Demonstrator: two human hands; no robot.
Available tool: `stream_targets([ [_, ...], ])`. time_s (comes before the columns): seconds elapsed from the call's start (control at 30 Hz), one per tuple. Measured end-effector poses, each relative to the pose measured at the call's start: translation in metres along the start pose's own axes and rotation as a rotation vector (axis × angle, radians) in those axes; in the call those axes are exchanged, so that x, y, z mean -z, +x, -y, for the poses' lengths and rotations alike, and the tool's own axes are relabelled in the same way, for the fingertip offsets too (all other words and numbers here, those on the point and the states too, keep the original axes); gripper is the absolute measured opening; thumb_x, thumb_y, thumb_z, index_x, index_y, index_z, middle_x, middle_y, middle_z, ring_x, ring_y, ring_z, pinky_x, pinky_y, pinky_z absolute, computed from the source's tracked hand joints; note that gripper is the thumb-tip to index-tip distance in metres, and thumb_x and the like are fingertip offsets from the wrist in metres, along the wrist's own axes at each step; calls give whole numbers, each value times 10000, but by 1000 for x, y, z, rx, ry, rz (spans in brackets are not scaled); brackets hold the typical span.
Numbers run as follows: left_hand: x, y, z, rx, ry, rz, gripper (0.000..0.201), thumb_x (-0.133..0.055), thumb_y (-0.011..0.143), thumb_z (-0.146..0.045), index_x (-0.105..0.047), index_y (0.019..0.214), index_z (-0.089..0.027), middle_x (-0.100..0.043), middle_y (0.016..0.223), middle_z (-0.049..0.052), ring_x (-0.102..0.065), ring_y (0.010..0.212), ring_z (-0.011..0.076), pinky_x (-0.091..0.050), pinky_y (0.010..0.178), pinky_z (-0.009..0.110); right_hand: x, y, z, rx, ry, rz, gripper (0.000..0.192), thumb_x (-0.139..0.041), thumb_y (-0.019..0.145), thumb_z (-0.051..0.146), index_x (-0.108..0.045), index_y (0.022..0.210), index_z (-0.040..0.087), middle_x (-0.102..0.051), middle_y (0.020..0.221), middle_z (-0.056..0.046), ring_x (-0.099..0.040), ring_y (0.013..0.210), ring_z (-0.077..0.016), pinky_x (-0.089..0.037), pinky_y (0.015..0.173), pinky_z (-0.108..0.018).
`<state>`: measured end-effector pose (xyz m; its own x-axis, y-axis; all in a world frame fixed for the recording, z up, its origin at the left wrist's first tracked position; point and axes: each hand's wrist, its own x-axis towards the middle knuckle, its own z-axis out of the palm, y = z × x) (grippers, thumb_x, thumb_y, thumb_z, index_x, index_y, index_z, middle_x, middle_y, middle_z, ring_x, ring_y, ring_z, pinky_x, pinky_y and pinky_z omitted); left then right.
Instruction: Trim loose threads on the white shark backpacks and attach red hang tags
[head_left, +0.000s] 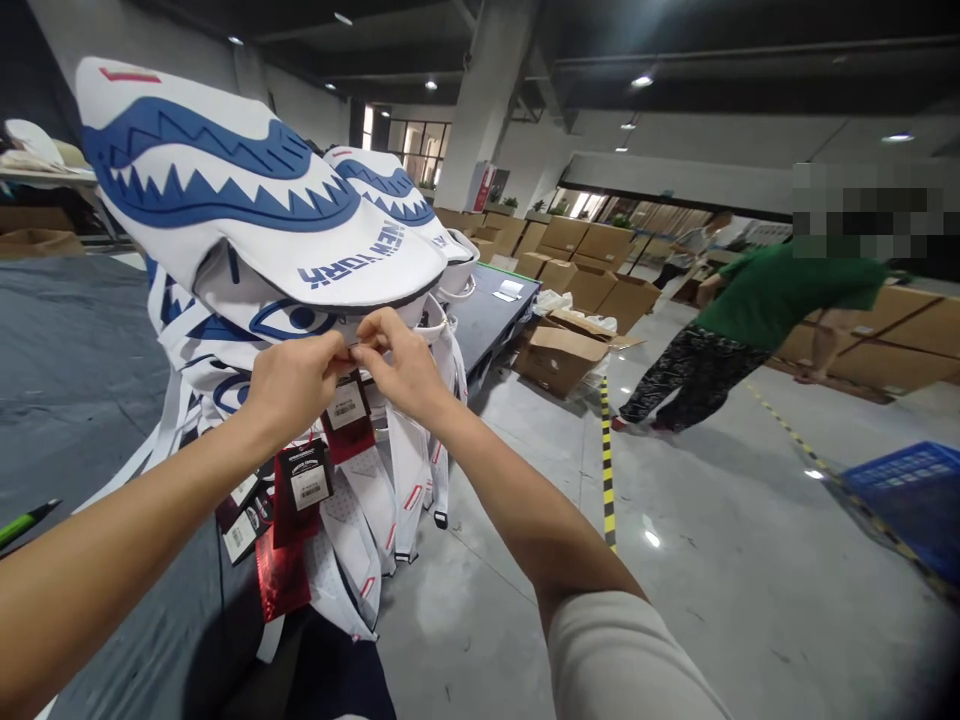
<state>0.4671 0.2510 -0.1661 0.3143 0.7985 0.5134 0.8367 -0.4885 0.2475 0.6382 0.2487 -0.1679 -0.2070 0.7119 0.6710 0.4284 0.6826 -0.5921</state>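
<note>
Fingers point(341, 352) of both hands pinch shut beneath the white backpack point(247, 200).

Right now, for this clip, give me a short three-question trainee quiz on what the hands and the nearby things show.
1. True or false: the left hand and right hand meet just under the brim of the front white bag.
2. What hangs below the hands? A) hang tags B) keys C) gloves
3. What colour is the crate on the floor at the right?

Key: 1 true; 2 A; 3 blue.
</note>
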Motion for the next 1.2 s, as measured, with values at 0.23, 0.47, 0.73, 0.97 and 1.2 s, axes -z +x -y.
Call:
stream_targets([
  [0.23,-1,-1,0,-59,-66,1,181,-500,927,-270,-676,939,-229,-751,888,38,-686,831,226,-363,623,285,0,-2,0,-35,-10,-8,143,-558,820,237,-481,939,225,-604,785,41,-609,707,-141,-459,685,-290],
  [0.47,-1,-1,2,-78,-146,66,171,-515,920,-226,-675,980,-238,-749,901,25,-682,832,206,-394,643,282,-3,-3,-1,-9,-46,-44,152,-579,810,231,-490,933,227,-607,809,29,-615,740,-150,-478,713,-315],
  [0.73,2,-4,4,-91,-123,48,193,-501,937,-254,-690,968,-236,-744,867,21,-676,800,206,-377,624,282,-7,-4,5,-27,7,-58,142,-567,819,232,-475,927,222,-600,816,31,-614,739,-137,-475,700,-291],
  [0.97,-3,-4,6,-124,-149,39,182,-509,933,-213,-671,1015,-227,-750,933,26,-680,864,197,-416,673,282,-10,-5,-6,-73,11,-93,166,-618,814,228,-509,940,228,-614,796,13,-639,738,-172,-494,721,-360],
  [1.2,-7,-9,6,-204,-160,49,198,-527,935,-206,-641,1098,-205,-753,1005,40,-700,922,197,-495,694,305,-2,-13,-2,-18,7,-109,141,-735,808,313,-618,887,307,-633,866,-64,-653,791,-249,-518,747,-495],
])
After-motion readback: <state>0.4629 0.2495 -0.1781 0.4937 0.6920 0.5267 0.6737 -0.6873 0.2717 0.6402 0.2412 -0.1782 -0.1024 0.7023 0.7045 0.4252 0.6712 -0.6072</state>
